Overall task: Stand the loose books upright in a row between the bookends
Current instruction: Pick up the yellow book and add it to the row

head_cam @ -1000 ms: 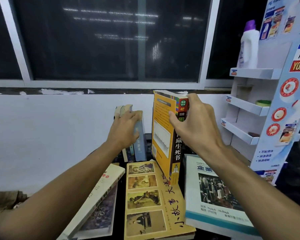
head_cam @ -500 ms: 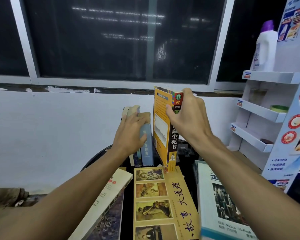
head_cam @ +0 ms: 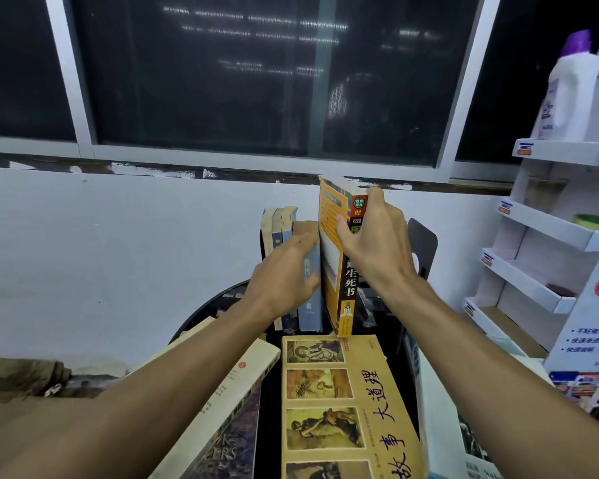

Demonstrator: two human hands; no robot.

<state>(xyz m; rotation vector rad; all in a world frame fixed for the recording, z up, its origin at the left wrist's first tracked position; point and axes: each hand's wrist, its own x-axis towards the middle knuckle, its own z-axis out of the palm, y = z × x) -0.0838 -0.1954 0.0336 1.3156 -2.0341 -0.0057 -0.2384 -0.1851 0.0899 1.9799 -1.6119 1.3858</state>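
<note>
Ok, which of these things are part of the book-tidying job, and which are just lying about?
Job: orange book, gripped by the right hand; standing books, pressed by the left hand; black bookend; yellow picture book, pale book and white book lying flat.
Lying about: white bottle, display shelf.

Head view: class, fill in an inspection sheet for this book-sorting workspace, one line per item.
Surface: round black table, books on it.
Job's things: yellow book upright beside the standing row; black bookend to its right, apart; three loose books lying flat in front.
Clutter: shiny scrap behind the yellow book, too blurred to name.
Hands: left hand presses flat on the row; right hand grips the yellow book.
Cables: nothing seen.
Surroundings: dark window, white wall, shelf unit with bottle.
</note>
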